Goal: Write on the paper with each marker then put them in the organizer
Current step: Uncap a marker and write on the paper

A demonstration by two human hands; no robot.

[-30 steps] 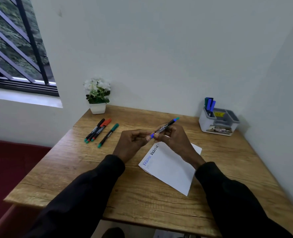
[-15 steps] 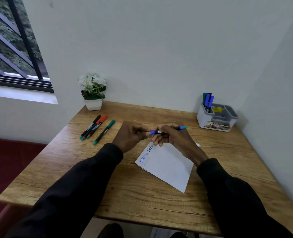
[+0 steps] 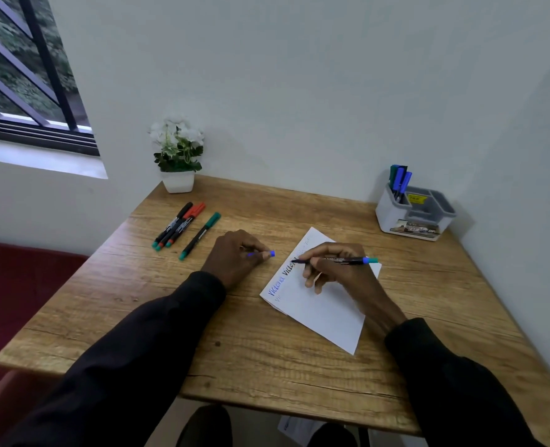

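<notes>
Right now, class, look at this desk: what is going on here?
A person sits at a wooden desk. Their right grip holds an uncapped blue marker, its tip on the paper beside two words already written there. Their left grip pinches the blue cap and rests on the desk. More markers lie to the left, and a few stand in the organizer.

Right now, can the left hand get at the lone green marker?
Probably yes. The green marker lies left of the left hand, nothing between them; but that hand pinches a blue cap, so its fingers are busy.
</notes>
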